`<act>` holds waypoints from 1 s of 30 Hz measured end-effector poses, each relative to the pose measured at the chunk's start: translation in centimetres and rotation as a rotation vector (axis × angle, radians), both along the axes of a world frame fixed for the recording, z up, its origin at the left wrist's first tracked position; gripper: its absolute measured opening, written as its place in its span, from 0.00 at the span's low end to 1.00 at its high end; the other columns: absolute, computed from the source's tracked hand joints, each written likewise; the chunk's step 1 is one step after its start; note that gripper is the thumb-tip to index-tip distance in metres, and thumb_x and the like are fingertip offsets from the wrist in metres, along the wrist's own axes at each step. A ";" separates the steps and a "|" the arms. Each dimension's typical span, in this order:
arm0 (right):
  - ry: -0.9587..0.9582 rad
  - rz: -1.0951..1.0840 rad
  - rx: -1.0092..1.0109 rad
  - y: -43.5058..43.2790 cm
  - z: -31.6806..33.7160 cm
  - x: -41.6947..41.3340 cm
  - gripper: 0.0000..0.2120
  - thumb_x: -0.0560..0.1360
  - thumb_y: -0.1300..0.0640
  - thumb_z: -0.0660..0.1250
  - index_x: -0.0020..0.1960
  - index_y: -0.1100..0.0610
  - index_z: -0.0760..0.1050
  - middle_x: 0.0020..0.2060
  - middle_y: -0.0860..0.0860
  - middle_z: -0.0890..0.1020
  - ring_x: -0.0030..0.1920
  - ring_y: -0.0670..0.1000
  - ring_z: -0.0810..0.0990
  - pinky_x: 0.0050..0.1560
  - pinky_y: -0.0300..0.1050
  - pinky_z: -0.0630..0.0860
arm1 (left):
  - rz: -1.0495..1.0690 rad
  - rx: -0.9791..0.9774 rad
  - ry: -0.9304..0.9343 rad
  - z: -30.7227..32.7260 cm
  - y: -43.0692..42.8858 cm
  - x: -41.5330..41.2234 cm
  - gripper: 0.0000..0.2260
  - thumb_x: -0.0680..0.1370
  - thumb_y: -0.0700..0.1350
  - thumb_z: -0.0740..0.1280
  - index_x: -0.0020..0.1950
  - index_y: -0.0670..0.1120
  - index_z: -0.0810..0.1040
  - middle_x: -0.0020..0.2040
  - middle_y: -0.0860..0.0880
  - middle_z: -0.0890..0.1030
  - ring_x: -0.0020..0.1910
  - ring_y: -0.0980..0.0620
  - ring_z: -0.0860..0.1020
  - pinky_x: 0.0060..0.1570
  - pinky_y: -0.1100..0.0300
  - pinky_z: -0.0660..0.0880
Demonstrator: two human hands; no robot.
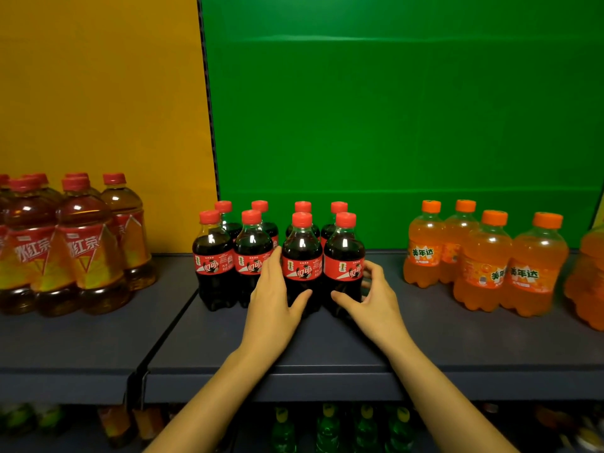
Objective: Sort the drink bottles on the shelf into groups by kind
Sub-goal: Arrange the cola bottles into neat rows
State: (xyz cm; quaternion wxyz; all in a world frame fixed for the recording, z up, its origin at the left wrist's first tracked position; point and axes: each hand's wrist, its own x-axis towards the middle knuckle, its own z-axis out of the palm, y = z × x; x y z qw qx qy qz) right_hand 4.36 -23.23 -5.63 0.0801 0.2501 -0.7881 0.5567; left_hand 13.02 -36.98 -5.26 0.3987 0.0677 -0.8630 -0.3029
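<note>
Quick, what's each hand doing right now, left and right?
Left hand: open, cupped around a front cola bottle.
Right hand: open, cupped around the neighbouring cola bottle; firm grip cannot be told.

1. We look from head height, forward and slightly down at the grey shelf [425, 338], close enough that both forearms reach in
2. We face the yellow panel [98, 93] and green panel [392, 109] squarely

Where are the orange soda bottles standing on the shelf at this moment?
In the head view, the orange soda bottles stand on the right of the shelf, before the green panel, apart from the cola bottles in the middle.
</note>
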 end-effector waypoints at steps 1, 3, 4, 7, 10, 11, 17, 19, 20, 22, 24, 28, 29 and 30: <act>0.005 0.001 0.002 0.0 0.0 0.0 0.32 0.67 0.55 0.74 0.66 0.53 0.63 0.62 0.50 0.74 0.62 0.49 0.72 0.63 0.49 0.70 | 0.002 -0.002 0.003 0.0 0.0 0.0 0.36 0.73 0.45 0.70 0.75 0.46 0.53 0.73 0.49 0.62 0.71 0.51 0.65 0.67 0.49 0.68; 0.016 -0.003 0.007 -0.1 -0.1 -0.1 0.32 0.67 0.55 0.75 0.66 0.53 0.63 0.61 0.50 0.75 0.62 0.49 0.73 0.63 0.50 0.71 | 0.009 -0.007 0.007 0.1 0.1 0.0 0.36 0.73 0.45 0.70 0.75 0.45 0.53 0.73 0.49 0.62 0.71 0.51 0.64 0.68 0.49 0.67; 0.021 -0.006 0.009 -0.2 -0.1 -0.2 0.32 0.67 0.55 0.75 0.66 0.53 0.63 0.61 0.50 0.75 0.62 0.49 0.73 0.63 0.50 0.71 | 0.014 -0.012 0.009 0.2 0.2 -0.1 0.36 0.74 0.44 0.69 0.75 0.45 0.53 0.73 0.49 0.62 0.72 0.51 0.64 0.68 0.50 0.67; 0.031 -0.013 0.014 -0.3 -0.2 -0.4 0.32 0.67 0.54 0.75 0.66 0.53 0.63 0.62 0.50 0.75 0.63 0.50 0.73 0.63 0.52 0.71 | 0.028 -0.028 0.017 0.2 0.4 -0.3 0.35 0.75 0.44 0.69 0.75 0.45 0.52 0.74 0.48 0.61 0.72 0.50 0.62 0.70 0.53 0.64; 0.044 -0.015 0.018 -0.5 -0.3 -0.6 0.32 0.67 0.54 0.75 0.65 0.53 0.63 0.62 0.50 0.75 0.63 0.50 0.73 0.63 0.54 0.72 | 0.035 -0.048 0.020 0.2 0.6 -0.4 0.35 0.76 0.44 0.67 0.76 0.44 0.49 0.75 0.48 0.58 0.74 0.51 0.58 0.69 0.59 0.59; 0.045 -0.013 0.017 -0.5 -0.3 -0.6 0.32 0.67 0.54 0.75 0.65 0.53 0.63 0.62 0.50 0.75 0.63 0.49 0.73 0.63 0.54 0.72 | 0.035 -0.051 0.016 0.2 0.6 -0.4 0.35 0.76 0.44 0.66 0.76 0.44 0.48 0.76 0.48 0.57 0.75 0.51 0.57 0.69 0.60 0.58; 0.045 0.024 -0.011 -0.4 -0.2 -0.5 0.34 0.67 0.54 0.75 0.67 0.54 0.63 0.64 0.51 0.73 0.62 0.49 0.73 0.62 0.46 0.71 | 0.003 -0.085 0.030 0.0 0.9 0.8 0.31 0.79 0.43 0.61 0.76 0.45 0.46 0.77 0.51 0.53 0.75 0.54 0.54 0.69 0.65 0.53; 0.037 0.040 -0.042 -0.3 -0.1 -0.4 0.35 0.66 0.54 0.76 0.67 0.55 0.62 0.65 0.52 0.71 0.60 0.47 0.72 0.60 0.41 0.69 | 0.021 -0.103 0.074 0.0 0.4 1.9 0.27 0.78 0.43 0.62 0.75 0.46 0.55 0.73 0.51 0.63 0.72 0.54 0.62 0.69 0.61 0.61; 0.031 0.049 -0.051 -0.3 -0.1 -0.4 0.36 0.66 0.54 0.76 0.67 0.55 0.62 0.65 0.52 0.69 0.60 0.47 0.71 0.60 0.40 0.68 | 0.059 -0.111 0.109 0.1 -0.1 2.5 0.25 0.77 0.43 0.64 0.73 0.45 0.60 0.70 0.49 0.67 0.70 0.53 0.66 0.67 0.59 0.65; 0.007 0.073 -0.052 -0.2 0.1 -0.6 0.38 0.65 0.52 0.76 0.69 0.54 0.60 0.67 0.51 0.67 0.64 0.48 0.69 0.64 0.43 0.67 | 0.177 -0.127 0.164 0.4 -1.7 3.7 0.26 0.75 0.43 0.67 0.71 0.41 0.63 0.67 0.44 0.69 0.67 0.49 0.67 0.66 0.61 0.63; -0.027 0.098 -0.035 -0.1 0.3 -0.9 0.42 0.64 0.50 0.76 0.71 0.54 0.57 0.70 0.51 0.64 0.69 0.51 0.65 0.69 0.49 0.65 | 0.262 -0.073 0.172 1.1 -3.9 4.6 0.33 0.73 0.45 0.70 0.72 0.38 0.58 0.70 0.40 0.64 0.70 0.45 0.63 0.68 0.60 0.58; -0.100 0.168 -0.028 -0.3 1.4 -1.7 0.49 0.62 0.50 0.78 0.73 0.53 0.52 0.71 0.50 0.64 0.70 0.50 0.65 0.69 0.49 0.64 | 0.167 0.298 0.025 2.9 -8.2 5.5 0.50 0.64 0.53 0.75 0.75 0.45 0.47 0.76 0.45 0.53 0.74 0.46 0.55 0.71 0.54 0.55; -0.133 0.201 -0.051 -0.5 1.6 -1.9 0.49 0.61 0.52 0.78 0.73 0.53 0.53 0.70 0.50 0.66 0.68 0.50 0.68 0.68 0.49 0.66 | 0.120 0.404 -0.023 3.3 -9.2 5.5 0.52 0.63 0.53 0.76 0.75 0.47 0.45 0.77 0.46 0.51 0.75 0.46 0.54 0.71 0.51 0.55; -0.171 0.235 -0.076 -0.7 1.7 -2.0 0.49 0.61 0.54 0.79 0.73 0.52 0.53 0.68 0.50 0.68 0.65 0.49 0.70 0.65 0.47 0.68 | 0.074 0.483 -0.084 3.6 -10.2 5.4 0.53 0.62 0.53 0.76 0.76 0.48 0.44 0.77 0.46 0.51 0.75 0.46 0.54 0.71 0.49 0.56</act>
